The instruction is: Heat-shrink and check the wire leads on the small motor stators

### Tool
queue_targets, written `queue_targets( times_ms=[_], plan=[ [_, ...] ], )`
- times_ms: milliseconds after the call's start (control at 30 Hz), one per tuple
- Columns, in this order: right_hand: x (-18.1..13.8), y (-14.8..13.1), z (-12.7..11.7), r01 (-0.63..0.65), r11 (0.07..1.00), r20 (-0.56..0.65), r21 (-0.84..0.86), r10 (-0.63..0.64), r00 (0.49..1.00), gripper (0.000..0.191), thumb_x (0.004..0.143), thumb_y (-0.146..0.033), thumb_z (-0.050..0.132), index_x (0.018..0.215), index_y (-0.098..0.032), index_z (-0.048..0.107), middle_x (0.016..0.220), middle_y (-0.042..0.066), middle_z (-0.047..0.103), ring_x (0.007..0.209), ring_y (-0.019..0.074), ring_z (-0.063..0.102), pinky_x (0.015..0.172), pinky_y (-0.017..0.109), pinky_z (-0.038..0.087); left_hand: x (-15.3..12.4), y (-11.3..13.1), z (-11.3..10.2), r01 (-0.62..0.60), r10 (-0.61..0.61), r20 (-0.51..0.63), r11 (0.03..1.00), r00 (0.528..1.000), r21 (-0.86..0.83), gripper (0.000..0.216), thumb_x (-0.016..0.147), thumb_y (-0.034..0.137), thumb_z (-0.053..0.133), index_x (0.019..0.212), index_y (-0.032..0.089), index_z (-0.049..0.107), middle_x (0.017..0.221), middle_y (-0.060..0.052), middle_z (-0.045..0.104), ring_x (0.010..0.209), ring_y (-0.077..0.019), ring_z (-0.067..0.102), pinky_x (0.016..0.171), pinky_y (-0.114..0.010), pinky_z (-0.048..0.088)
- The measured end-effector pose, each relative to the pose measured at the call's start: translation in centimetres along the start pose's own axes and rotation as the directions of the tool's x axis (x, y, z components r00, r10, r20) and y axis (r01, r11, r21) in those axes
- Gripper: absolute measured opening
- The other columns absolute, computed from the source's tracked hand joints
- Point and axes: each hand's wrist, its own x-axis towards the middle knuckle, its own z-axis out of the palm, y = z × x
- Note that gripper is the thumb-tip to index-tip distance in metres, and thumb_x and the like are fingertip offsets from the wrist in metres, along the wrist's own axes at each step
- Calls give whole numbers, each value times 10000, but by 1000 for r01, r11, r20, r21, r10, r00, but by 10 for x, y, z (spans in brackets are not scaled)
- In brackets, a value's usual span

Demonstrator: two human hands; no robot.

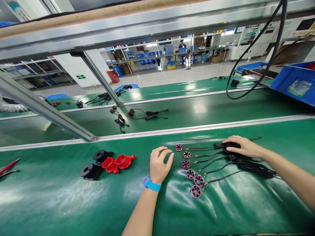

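Several small round motor stators (190,174) with red windings lie in a curved row on the green mat (73,203), each trailing a black cable bundle (246,164) to the right. My left hand (158,164), with a blue wristband, hovers just left of the row, fingers curled and apart, holding nothing. My right hand (242,146) rests flat on the gathered black cables at the right. Two red plastic housings (118,163) and two black housings (94,164) sit to the left of my left hand.
Red-handled pliers (7,167) lie at the far left. A metal frame post (49,113) slants across the left. More cabled stators (137,114) lie on the middle belt. A blue bin (295,82) stands at the right, and a black hose (258,49) hangs overhead. People work at distant benches.
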Motion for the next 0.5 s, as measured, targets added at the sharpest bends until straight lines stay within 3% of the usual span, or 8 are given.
queue_targets(
  times_ms=[100, 167, 233, 400, 500],
  plan=[
    [-27, 5, -3, -37, 999, 155, -19, 40, 987, 980, 744, -732, 685, 1547, -312, 313, 1543, 70, 329, 1408, 339, 318, 1162, 505, 311, 0, -3, 1, 27, -27, 1, 999, 1000, -19, 106, 929, 276, 616, 965, 206, 687, 1043, -67, 599, 987, -205, 573, 873, -358, 483],
    [-40, 5, -2, -46, 996, 245, -82, 65, 967, 1294, 595, -688, 816, 1601, -296, 103, 1614, 84, 129, 1465, 379, 164, 1191, 551, 228, 0, -3, 2, 39, -39, 2, 999, 999, -25, 116, 931, 286, 615, 968, 206, 690, 1043, -67, 599, 985, -204, 575, 878, -357, 484],
    [-47, 3, 1, -49, 988, 263, -148, 87, 961, 1408, 520, -589, 876, 1602, -293, 25, 1622, 98, 45, 1469, 414, 94, 1184, 597, 193, 0, -3, 2, 45, -45, 4, 999, 999, -22, 120, 930, 291, 615, 971, 207, 691, 1040, -65, 601, 984, -203, 578, 879, -353, 486],
    [-42, 0, 6, 15, 988, 121, -151, 3, 993, 1110, 621, -388, 751, 1577, -268, 200, 1506, 111, 344, 1361, 382, 348, 1120, 522, 362, 0, -4, 3, 45, -45, 9, 999, 999, -20, 125, 928, 297, 619, 973, 207, 694, 1039, -66, 602, 986, -201, 579, 868, -344, 492],
    [-37, -6, 5, 9, 987, 102, -162, 7, 995, 1011, 599, -281, 680, 1529, -230, 288, 1379, 121, 446, 1252, 351, 438, 1053, 465, 428, 1, -5, 3, 37, -37, 10, 999, 999, -17, 137, 935, 304, 607, 973, 205, 693, 1034, -68, 607, 981, -203, 585, 861, -346, 495]
  ],
)
